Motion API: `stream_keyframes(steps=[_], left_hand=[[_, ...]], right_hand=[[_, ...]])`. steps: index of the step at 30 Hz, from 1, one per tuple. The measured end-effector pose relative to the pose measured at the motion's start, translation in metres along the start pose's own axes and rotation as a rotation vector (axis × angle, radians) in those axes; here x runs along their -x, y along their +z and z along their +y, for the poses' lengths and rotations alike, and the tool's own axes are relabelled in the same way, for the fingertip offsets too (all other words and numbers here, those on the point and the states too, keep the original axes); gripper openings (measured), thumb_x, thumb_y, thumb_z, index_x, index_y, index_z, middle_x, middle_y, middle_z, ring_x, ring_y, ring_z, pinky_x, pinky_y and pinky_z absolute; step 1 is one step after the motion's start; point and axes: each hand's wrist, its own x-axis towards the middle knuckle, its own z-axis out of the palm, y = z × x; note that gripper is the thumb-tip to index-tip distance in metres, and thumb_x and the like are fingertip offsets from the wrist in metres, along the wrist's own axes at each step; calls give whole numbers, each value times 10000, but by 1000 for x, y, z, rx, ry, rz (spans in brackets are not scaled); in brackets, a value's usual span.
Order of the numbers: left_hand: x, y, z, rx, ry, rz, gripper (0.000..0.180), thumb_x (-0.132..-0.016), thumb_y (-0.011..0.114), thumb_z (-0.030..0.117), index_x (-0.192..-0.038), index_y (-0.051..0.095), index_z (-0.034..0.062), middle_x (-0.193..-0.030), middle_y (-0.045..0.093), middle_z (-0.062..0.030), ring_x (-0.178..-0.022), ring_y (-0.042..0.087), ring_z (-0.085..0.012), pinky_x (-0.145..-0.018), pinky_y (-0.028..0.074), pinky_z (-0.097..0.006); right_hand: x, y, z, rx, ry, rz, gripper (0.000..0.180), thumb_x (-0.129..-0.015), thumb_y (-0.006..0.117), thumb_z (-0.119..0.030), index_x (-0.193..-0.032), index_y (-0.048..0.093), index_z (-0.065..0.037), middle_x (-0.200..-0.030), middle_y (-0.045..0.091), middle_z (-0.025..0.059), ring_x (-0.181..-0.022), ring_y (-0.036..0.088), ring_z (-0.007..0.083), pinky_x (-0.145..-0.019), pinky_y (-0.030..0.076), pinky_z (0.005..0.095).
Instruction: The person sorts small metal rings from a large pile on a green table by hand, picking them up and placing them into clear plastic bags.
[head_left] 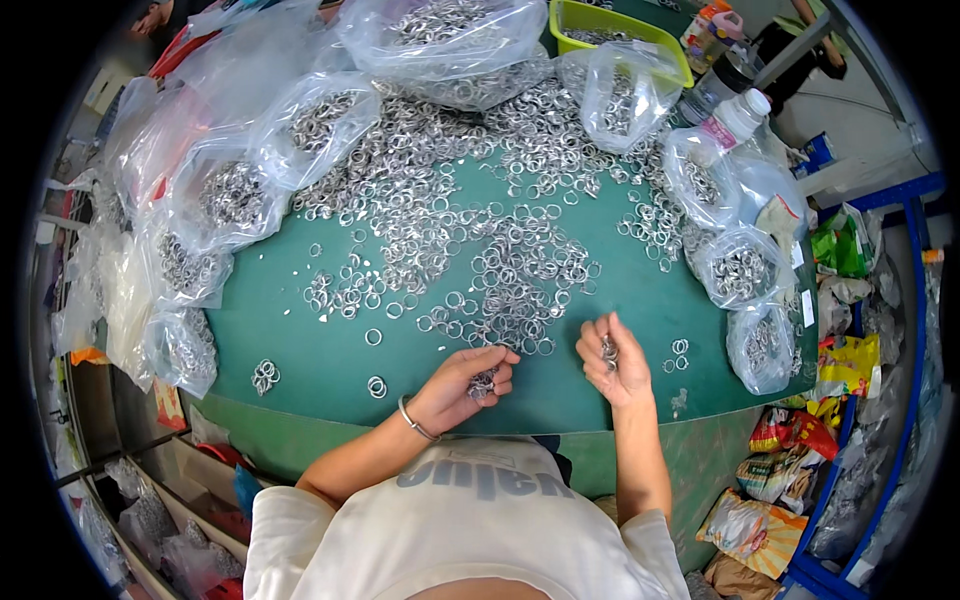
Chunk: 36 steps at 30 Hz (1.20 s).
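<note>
in the head view, the left hand is hovering just over the near edge of the green table, its fingers curling in firmly and its thumb meeting the index finger, while a small clump of silver metal rings is sitting inside that grip. a metal bracelet is circling the left wrist. the right hand is standing a little apart to the right, its palm turning toward the left hand and its fingers bending loosely around a few more rings; how tightly they are pressing, i cannot tell. the loose metal rings are lying in a dense near heap just beyond the hands, and this heap is running back into a broad far pile. a small ring cluster is resting at the near left, a ring pair is lying between it and the left hand, and a few separate rings are lying right of the right hand. clear plastic bags holding rings are lining the left, far and right sides of the table, and a lime-green basin is standing at the far right beyond them, with a white bottle standing nearer.
</note>
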Motion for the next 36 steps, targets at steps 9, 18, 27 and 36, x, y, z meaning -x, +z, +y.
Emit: stream_keyframes(steps=[9,18,27,36], left_hand=[[28,-14,8,-43,104,107,242,-952,532,185,-1118,592,20,-795,545,-6,-682,495,-93,-508,374,-189],[71,-36,14,339,223,205,416,-971,458,344,-1096,609,-24,-1103,642,-151,-1020,622,-251,-827,529,-336],[77,-52,17,307,234,234,200,-939,555,253,-867,591,69,-740,500,-3,-681,475,-106,-500,383,-217],[75,-69,25,322,298,114,183,-934,553,160,-1016,599,3,-765,537,-38,-693,501,-134,-492,401,-204]], right_hand=[[-2,47,14,378,89,122,228,-962,476,-188,-960,578,15,-649,494,45,-448,400,98,-373,277,209],[-1,47,90,-142,462,-90,192,-934,516,-200,-936,524,-8,-819,505,92,-692,473,186,-566,394,267],[-2,49,72,-173,501,-63,142,-926,540,-165,-1008,536,-49,-857,534,80,-640,469,151,-505,390,248],[24,20,-29,-285,-133,303,190,-918,542,-98,-1069,552,18,-922,588,127,-791,577,215,-666,514,305]])
